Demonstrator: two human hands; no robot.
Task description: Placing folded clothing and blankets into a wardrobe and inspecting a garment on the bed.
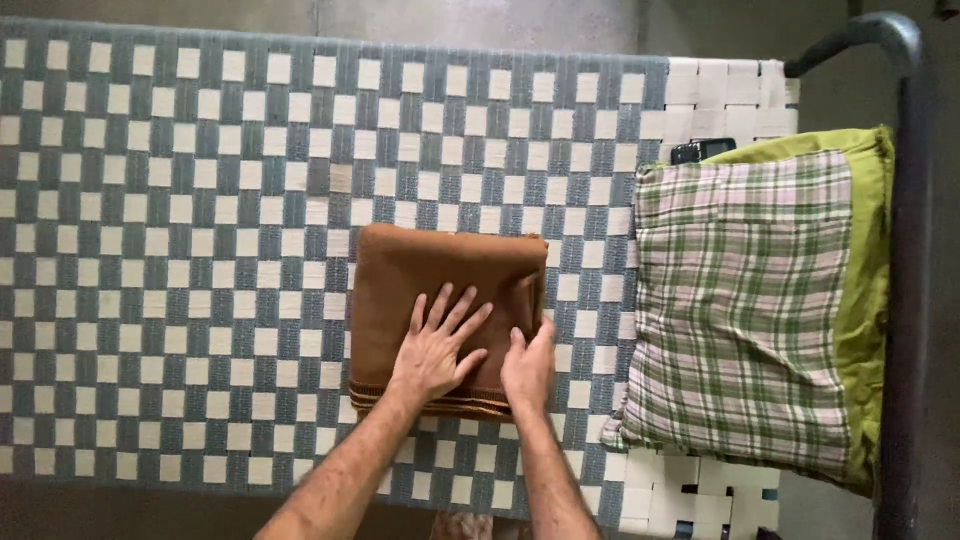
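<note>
Two hands press our folded brown woollen blanket (pixel 440 300) flat on the blue-and-white checked woven cot (pixel 180 200), left hand (pixel 435 350) spread with fingers released, right hand (pixel 528 368) open along its right edge beside the green plaid pillow (pixel 740 300), smoothing that seemingly calls for firm strokes.
</note>
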